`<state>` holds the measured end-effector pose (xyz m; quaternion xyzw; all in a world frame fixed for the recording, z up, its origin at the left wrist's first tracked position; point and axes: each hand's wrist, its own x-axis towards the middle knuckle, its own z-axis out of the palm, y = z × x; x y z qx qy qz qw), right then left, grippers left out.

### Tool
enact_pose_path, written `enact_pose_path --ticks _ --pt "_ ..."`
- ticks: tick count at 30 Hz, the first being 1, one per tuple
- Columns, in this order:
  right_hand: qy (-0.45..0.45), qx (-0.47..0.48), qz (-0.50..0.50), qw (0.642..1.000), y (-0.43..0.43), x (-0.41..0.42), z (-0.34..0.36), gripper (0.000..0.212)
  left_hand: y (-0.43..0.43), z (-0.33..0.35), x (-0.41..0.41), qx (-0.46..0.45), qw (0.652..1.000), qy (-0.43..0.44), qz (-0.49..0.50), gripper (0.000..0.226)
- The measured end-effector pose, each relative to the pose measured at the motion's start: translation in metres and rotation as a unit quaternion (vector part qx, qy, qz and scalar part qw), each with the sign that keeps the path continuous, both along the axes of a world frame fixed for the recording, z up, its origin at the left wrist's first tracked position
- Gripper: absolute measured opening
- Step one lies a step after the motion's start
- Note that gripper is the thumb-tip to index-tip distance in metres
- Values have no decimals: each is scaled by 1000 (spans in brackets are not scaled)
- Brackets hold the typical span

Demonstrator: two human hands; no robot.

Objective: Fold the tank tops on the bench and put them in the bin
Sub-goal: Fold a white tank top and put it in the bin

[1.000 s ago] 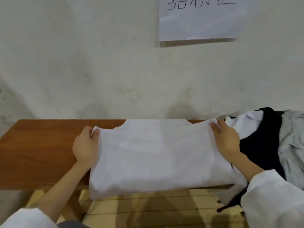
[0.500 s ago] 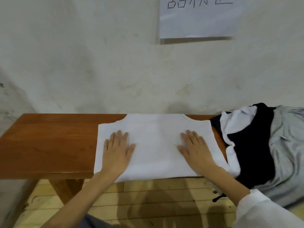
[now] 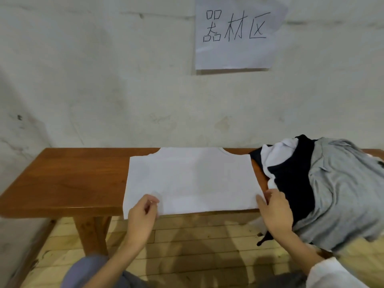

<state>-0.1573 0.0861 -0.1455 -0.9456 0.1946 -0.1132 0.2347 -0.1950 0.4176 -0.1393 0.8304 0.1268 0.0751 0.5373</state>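
A white tank top [image 3: 191, 179] lies flat on the brown wooden bench [image 3: 68, 183], folded in half with its near edge at the bench's front edge. My left hand [image 3: 143, 213] is at the near left part of that edge, fingers curled, pinching the cloth. At the near right corner my right hand [image 3: 274, 208] pinches the fabric between thumb and fingers. A heap of other tops, white [image 3: 276, 156], black [image 3: 291, 179] and grey [image 3: 342, 190], sits on the bench's right end. No bin is in view.
The bench stands against a whitish wall with a paper sign [image 3: 236, 32] on it. The heap hangs over the bench's front edge. Below are a bench leg [image 3: 91, 233] and a pale wooden floor [image 3: 197, 246]. Bare bench top lies left of the white top.
My hands folded the white top over, pressed it flat with open palms, then slid back to its near edge, where they now pinch the cloth near the two corners.
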Motion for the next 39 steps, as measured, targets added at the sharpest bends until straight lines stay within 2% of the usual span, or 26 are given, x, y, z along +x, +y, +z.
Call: enact_pose_path --ticks 2,3,5,7,8,10,12,14,16,19,21,22,24,26,27,30,32,35,37,39 --pt "10 106 -28 994 0 -5 0 22 -4 -12 -11 -87 990 107 21 16" --pt "15 142 -35 989 1 -5 -1 20 -5 -17 -13 -139 973 182 24 12" --pt "19 202 -44 978 5 -7 3 17 -3 -21 -15 -336 895 291 40 12" --pt "1 314 -79 946 13 -7 13 12 4 -18 -14 -521 804 277 72 21" --pt "-15 386 -100 917 16 -6 18 11 8 -13 -13 -576 774 244 93 24" --pt "-35 498 -127 857 20 -3 25 14 14 -4 -11 -618 749 201 131 27" --pt "-28 524 -125 842 20 2 30 22 20 2 -8 -621 741 203 157 23" --pt "-27 527 -135 839 17 8 34 28 25 11 -5 -606 748 212 169 13" --pt "-43 517 -159 840 13 11 42 24 30 24 0 -571 774 200 187 10" --pt "-61 465 -178 865 2 9 44 26 33 32 6 -519 808 183 212 13" --pt "-50 476 -181 859 -2 3 36 24 30 24 4 -532 794 197 219 14" --pt "-33 507 -192 840 -3 -2 29 22 27 18 0 -554 776 206 221 16" --pt "19 598 -224 769 -4 -12 12 23 22 5 -8 -609 734 202 223 19" --pt "72 673 -218 703 0 -23 -2 25 20 -7 -13 -620 726 194 226 15" --pt "94 694 -203 684 3 -29 -8 26 20 -12 -14 -615 729 192 229 14" --pt "98 726 -160 662 12 -38 -20 33 27 -22 -15 -616 725 179 250 14" --pt "96 758 -148 628 19 -40 -21 39 34 -26 -14 -625 718 158 264 18" --pt "96 805 -141 568 27 -38 -20 22 39 -25 -16 -639 714 143 246 18" --pt "91 829 -145 533 32 -38 -22 25 37 -22 -18 -639 722 151 220 12" --pt "88 835 -141 524 34 -38 -26 26 34 -20 -19 -630 729 165 209 9"
